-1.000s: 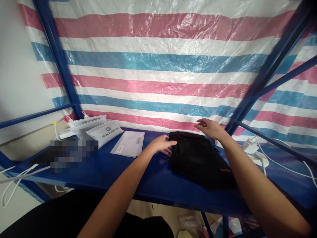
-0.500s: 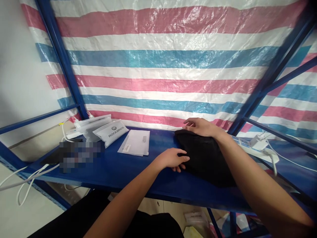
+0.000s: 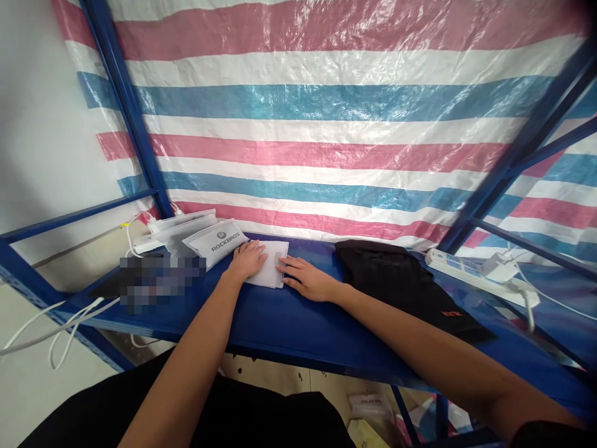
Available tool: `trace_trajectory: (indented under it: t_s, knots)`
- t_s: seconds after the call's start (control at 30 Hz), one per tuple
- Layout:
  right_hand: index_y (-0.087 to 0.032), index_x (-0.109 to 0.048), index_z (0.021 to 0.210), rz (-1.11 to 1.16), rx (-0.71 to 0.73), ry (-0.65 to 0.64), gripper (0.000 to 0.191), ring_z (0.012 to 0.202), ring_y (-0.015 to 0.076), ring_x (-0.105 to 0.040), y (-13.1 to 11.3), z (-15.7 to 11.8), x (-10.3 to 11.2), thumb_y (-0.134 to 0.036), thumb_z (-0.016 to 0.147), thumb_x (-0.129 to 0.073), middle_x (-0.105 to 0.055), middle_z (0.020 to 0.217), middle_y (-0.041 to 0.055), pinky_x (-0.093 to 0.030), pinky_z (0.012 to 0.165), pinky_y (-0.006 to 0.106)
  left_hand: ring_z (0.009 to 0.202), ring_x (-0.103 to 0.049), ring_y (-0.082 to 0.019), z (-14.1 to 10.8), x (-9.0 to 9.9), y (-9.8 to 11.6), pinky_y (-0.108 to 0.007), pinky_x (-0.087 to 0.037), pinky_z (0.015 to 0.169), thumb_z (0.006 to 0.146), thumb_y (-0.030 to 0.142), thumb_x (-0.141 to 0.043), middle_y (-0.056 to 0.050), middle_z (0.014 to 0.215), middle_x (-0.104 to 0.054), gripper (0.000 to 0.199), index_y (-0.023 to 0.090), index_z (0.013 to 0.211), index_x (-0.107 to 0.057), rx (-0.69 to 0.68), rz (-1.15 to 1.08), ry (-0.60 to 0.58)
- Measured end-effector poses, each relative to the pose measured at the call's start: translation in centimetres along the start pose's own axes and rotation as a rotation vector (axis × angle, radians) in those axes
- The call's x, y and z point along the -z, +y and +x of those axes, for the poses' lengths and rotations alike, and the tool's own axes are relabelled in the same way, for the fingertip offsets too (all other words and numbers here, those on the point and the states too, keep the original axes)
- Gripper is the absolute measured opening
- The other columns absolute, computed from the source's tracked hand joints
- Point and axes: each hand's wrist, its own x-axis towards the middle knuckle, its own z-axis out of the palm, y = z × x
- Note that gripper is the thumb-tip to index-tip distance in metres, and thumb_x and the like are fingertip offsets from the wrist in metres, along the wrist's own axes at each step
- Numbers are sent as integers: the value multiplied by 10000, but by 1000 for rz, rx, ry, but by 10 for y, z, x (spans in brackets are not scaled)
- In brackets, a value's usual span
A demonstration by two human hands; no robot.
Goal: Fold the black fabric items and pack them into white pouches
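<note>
The left hand [image 3: 247,260] lies palm down over the left part of a flat, white, rectangular plastic pouch [image 3: 268,274] bearing small dark print; its fingers are extended and not closed around anything. The right hand [image 3: 310,279] is also palm down with fingers spread, fingertips over the pouch's right edge; firm contact there cannot be confirmed. The pouch lies flat on a glossy blue metal tabletop [image 3: 298,330], between the two hands. Just beyond the left hand stands a white soft packet marked ROCKBROS [image 3: 217,239]. Right of the pouch, well apart, lies a black folded cloth article with orange lettering [image 3: 387,274], near a long white power strip [image 3: 459,266].
</note>
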Motion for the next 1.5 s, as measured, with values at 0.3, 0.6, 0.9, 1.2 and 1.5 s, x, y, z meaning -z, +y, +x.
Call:
trace_trajectory:
  t_s: [0.3,0.6,0.9,1.2,1.5]
  knots:
    - [-334,-526,1678,65,1,-53,688,1690,338,-330,0,-9,2,-704,1099,-512,-445,1772,55,-161,1411,613,1412,-622,-366,7,-5,2,-464,-438,1236,1093,299,-429,-257,1507,-667,490,20,1310,-768,-56,129,73]
    - [-278,-626,1610,9,64,12,738,1698,393,-287,-9,-10,-2,-721,1020,-659,-541,1706,83,-235,1397,630,1502,-552,-334,2,-6,-1,-454,-425,1276,1087,349,-468,-170,1637,-597,491,115,1421,-741,-79,87,111]
    - [-276,-601,1629,37,25,-54,740,1692,360,-318,-12,-9,1,-731,1045,-607,-467,1747,70,-217,1414,584,1721,-227,-293,-1,-14,4,-486,-165,1402,1132,386,-254,-186,1833,-252,697,49,1733,-353,-53,80,-84]
    - [-268,-619,1615,45,-11,-37,737,1676,386,-340,-14,-9,0,-724,1036,-628,-451,1745,80,-240,1404,609,1658,-351,-396,-13,-10,7,-548,-303,1342,1128,504,-348,-170,1819,-317,651,130,1628,-535,-9,59,16]
    - [-262,-617,1618,13,-6,-6,694,1656,389,-386,-13,-11,-2,-661,1051,-647,-492,1720,92,-272,1394,611,1657,-371,-318,-18,-28,29,-453,-270,1356,1098,228,-349,-288,1719,-440,571,7,1601,-509,-210,83,3]
